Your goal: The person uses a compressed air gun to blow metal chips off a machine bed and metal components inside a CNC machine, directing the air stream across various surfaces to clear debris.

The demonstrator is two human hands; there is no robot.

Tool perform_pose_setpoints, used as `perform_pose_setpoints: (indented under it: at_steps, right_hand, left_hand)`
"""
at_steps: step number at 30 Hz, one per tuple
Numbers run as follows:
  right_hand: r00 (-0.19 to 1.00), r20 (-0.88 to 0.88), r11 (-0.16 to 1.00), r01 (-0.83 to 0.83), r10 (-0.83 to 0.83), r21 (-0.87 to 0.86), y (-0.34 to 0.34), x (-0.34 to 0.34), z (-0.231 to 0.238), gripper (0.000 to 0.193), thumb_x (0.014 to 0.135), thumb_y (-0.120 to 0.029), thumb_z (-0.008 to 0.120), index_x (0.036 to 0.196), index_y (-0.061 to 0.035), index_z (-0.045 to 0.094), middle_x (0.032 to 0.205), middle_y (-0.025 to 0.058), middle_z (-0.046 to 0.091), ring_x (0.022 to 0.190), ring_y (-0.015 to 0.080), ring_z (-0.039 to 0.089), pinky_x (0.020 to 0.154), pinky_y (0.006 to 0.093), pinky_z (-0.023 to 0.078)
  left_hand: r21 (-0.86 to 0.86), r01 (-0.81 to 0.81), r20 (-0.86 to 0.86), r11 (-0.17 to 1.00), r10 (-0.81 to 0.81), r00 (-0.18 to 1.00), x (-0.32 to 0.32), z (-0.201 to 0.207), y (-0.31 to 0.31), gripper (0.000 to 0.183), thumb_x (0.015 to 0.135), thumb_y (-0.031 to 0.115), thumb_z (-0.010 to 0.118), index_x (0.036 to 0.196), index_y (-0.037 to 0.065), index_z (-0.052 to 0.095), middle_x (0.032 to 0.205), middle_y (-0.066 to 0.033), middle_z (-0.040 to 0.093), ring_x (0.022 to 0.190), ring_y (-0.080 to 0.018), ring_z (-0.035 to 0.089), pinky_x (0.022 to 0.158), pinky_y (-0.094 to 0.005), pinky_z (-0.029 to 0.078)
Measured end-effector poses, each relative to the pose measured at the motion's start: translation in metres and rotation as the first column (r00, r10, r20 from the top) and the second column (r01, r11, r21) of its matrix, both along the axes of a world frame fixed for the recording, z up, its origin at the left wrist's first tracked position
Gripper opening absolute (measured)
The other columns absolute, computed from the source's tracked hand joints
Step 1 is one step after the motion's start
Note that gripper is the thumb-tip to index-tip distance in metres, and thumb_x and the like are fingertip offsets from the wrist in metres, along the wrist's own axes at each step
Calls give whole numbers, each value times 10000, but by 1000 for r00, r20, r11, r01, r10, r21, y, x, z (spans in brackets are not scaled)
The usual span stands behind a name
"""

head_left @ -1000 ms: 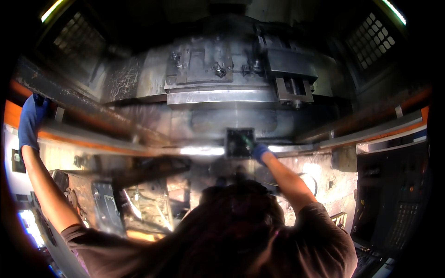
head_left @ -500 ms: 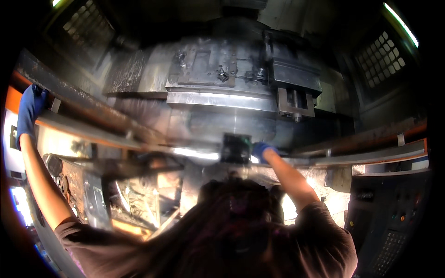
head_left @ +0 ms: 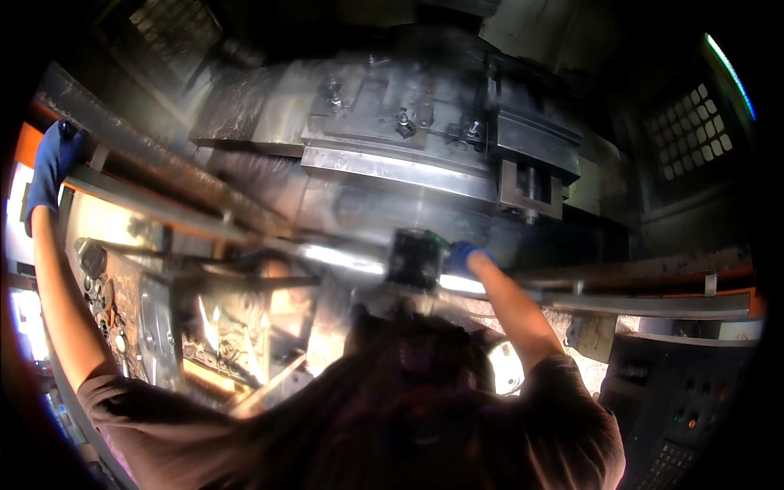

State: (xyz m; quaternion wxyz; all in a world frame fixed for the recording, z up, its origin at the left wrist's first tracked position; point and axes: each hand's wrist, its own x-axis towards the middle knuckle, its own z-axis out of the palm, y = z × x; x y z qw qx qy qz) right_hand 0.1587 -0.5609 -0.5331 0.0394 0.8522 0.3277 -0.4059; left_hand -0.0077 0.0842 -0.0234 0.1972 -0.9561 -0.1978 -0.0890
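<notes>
My left hand (head_left: 55,167), in a blue glove, is up at the far left, its fingers closed over the orange edge of the machine frame (head_left: 29,145). In the middle, my right hand (head_left: 467,256), also blue-gloved, is beside a dark square block (head_left: 415,260); blur and the block hide its fingers, and I cannot tell whether it touches the block. Beyond both hands lies a machine table (head_left: 400,167) with a bright metal front edge. Several clamping bolts (head_left: 403,122) stand on its plate.
A steel vise-like block (head_left: 531,192) sits at the table's right end. Metal rails (head_left: 653,305) cross in front of me. A dark control panel (head_left: 682,392) with buttons is at the lower right. Cluttered parts (head_left: 224,343) lie lower left. A grid window (head_left: 688,131) is at the far right.
My view has tilted, so the machine table appears farther right and its right side lower. Both hands stay at nearly the same places on the frame and by the dark block.
</notes>
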Motion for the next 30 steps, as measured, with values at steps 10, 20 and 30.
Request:
perform_pose_setpoints:
  at_steps: [10,20,30]
  right_hand:
    - [952,-43,953,302,-302,3,4,7,9,341,791,-300,603,1005,-49,689,998,177,672,916,299,657,786,409,496]
    - [964,21,964,265,-265,-6,0,3,5,303,790,-291,592,955,-61,701,943,172,681,871,309,666,751,416,500]
    - [965,-61,964,250,-256,-91,10,10,20,383,816,-338,612,1041,-35,679,1016,205,666,919,318,661,801,397,516]
  left_hand:
    - [-90,-52,18,995,54,998,3,-2,-9,324,808,236,492,697,-10,672,603,-151,636,585,-247,653,604,-355,490]
    - [-166,-66,94,984,82,992,6,-6,-19,331,813,239,497,650,9,670,556,-113,623,538,-204,637,575,-327,486]
    - [-134,-116,-26,984,113,993,5,2,-20,313,831,240,511,733,-3,683,607,-126,645,582,-220,651,604,-341,491]
